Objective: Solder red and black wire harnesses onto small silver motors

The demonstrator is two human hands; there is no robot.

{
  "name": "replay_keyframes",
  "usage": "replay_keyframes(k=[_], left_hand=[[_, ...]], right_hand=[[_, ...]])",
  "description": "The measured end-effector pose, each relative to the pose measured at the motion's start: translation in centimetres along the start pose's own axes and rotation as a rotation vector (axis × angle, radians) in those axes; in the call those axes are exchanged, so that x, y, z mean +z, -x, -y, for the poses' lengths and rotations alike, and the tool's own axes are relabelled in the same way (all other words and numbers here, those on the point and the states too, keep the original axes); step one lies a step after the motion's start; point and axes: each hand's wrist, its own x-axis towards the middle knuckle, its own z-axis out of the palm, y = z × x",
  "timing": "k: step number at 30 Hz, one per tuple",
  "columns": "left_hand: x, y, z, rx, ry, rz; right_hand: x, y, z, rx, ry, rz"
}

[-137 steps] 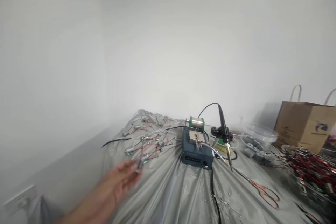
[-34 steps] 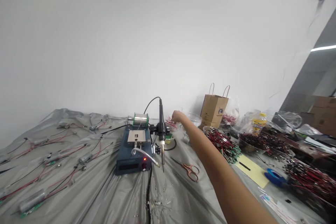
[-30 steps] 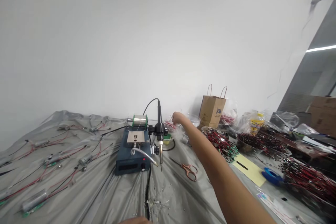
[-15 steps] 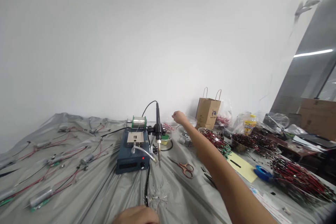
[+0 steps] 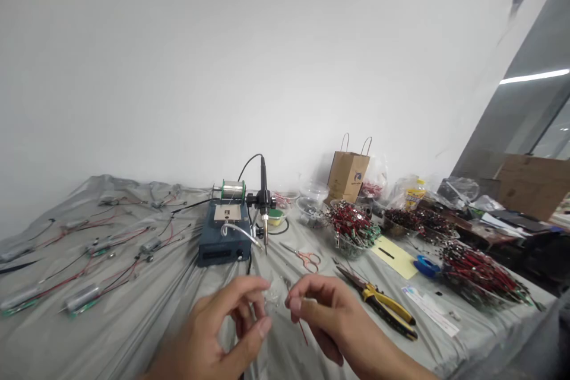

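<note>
My right hand (image 5: 327,314) is low in the middle, thumb and forefinger pinched on a thin red wire (image 5: 303,332). The wire's lower end hangs below the fingertips, and the fingers hide part of its length. To its left, my left hand (image 5: 231,323) is curled with thumb and forefinger apart and nothing visible between them. Beyond the hands lie orange-handled scissors (image 5: 307,259). The soldering station (image 5: 222,243) stands behind my left hand, its soldering iron (image 5: 264,196) held tip-down in a stand beside a solder spool (image 5: 233,190).
Yellow-and-black pliers (image 5: 387,309) lie right of my right hand. Bowls of red and black wires (image 5: 354,225) line the right side, near a blue tape roll (image 5: 426,266). Several wired metal cylinders (image 5: 82,297) spread over the left. A paper bag (image 5: 348,175) stands by the wall.
My right hand has come back from the far side of the table, near the wall, with a red wire in its fingers. My left hand has risen further into view and opened.
</note>
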Motion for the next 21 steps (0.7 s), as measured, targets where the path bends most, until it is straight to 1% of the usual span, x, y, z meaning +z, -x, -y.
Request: replay_keyframes(k=[2, 3, 5, 7, 8, 11, 14, 18, 21], left_hand=[[0.0, -0.3, -0.8, -0.196, 0.124, 0.111], [0.1, -0.4, -1.1, -0.249, 0.168, 0.152], [0.2, -0.7, -1.4, -0.255, 0.226, 0.194], [0.3, -1.0, -1.6, -0.261, 0.279, 0.172], [0.4, -1.1, -1.6, -0.286, 0.315, 0.151], [0.6, -1.1, -1.7, -0.392, 0.466, 0.088], [1.1, -0.9, -1.6, -0.438, 0.581, 0.045], [1.2, -0.7, -1.4, -0.445, 0.636, 0.042], [0.8, -0.8, -1.3, -0.442, 0.656, 0.076]], right_hand=[[1.1, 1.4, -1.2, 0.037, -0.046, 0.064], [1.5, 1.7, -1.7, 0.026, -0.067, 0.074], [2.1, 2.0, -2.4, -0.029, -0.101, 0.078], [2.4, 2.0, -2.8, -0.076, -0.114, 0.08], [2.5, 2.0, -2.9, -0.086, -0.104, 0.075], [2.7, 2.1, -3.1, -0.06, -0.045, 0.028], [3.1, 2.1, -3.1, -0.046, -0.034, -0.004], [3.8, 2.2, -2.9, -0.101, -0.08, 0.015], [3.6, 2.2, -2.8, -0.09, -0.102, 0.003]])
